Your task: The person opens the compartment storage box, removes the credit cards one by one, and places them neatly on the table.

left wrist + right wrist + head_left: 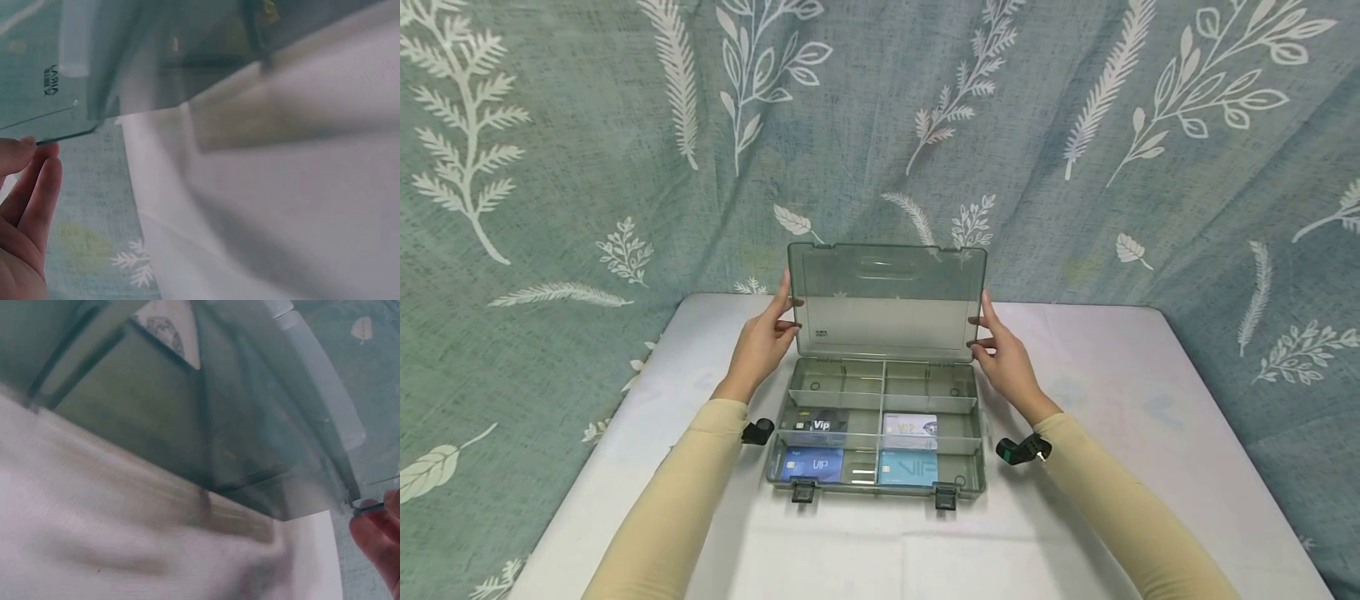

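Note:
A smoky see-through storage box [880, 487] sits on the table with its hinged lid [887, 304] raised upright at the back. My left hand [762, 346] pinches the lid's left edge between thumb and fingers, seen close up in the left wrist view. On the opposite side my right hand [1003, 354] pinches the lid's right edge. Inside the box lie a black card [822, 423], a blue card [812, 465], a white card [910, 429] and a teal card [908, 468], each in its own compartment. The two back compartments hold no cards.
Two dark latches, the left latch [802, 492] and the right latch [946, 497], hang at the box's front edge. A white cloth covers the table [865, 558]. Behind it hangs a green leaf-patterned curtain [865, 125]. Dark wrist cameras sit beside the box.

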`<state>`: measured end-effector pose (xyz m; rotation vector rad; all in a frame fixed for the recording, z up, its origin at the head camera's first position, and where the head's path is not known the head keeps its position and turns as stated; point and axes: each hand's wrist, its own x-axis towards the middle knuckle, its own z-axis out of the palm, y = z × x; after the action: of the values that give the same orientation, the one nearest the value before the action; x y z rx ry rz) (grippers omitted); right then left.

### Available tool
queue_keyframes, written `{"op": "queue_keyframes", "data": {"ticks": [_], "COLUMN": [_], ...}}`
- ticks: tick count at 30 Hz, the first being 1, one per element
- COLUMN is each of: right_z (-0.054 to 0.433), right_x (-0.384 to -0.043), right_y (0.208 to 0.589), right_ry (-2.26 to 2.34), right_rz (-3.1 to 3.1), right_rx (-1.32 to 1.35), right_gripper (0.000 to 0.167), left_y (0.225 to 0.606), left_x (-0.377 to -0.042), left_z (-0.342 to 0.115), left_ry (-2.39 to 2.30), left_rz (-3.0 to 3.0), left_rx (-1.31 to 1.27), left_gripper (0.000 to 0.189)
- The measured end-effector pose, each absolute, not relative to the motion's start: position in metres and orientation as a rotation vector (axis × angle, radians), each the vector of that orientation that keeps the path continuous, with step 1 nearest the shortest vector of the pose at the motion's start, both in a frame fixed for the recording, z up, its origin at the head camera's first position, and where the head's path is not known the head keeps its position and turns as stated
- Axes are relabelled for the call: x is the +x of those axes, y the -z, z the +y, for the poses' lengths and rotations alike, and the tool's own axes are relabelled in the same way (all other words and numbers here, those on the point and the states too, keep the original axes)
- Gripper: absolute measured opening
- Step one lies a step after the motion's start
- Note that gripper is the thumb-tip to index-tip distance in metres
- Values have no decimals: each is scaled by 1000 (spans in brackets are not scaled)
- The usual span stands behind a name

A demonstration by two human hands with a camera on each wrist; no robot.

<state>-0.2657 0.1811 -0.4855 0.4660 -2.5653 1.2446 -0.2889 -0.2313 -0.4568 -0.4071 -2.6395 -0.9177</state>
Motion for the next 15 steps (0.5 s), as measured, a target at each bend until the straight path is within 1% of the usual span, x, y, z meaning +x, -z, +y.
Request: {"op": "queue_keyframes", "data": {"ticks": [15], "right_z": [182], "right_x": [-264], "right_y": [494], "right_ry": [-1282], "right_rz": [-2624], "right_rx": [466], "right_gripper": [97], "left_y": [477], "left_x": [-288], "left_z": [-240], "left_ry": [940], "left_rz": [-2728], "left_rx": [-447], "left_gripper": [102]}}
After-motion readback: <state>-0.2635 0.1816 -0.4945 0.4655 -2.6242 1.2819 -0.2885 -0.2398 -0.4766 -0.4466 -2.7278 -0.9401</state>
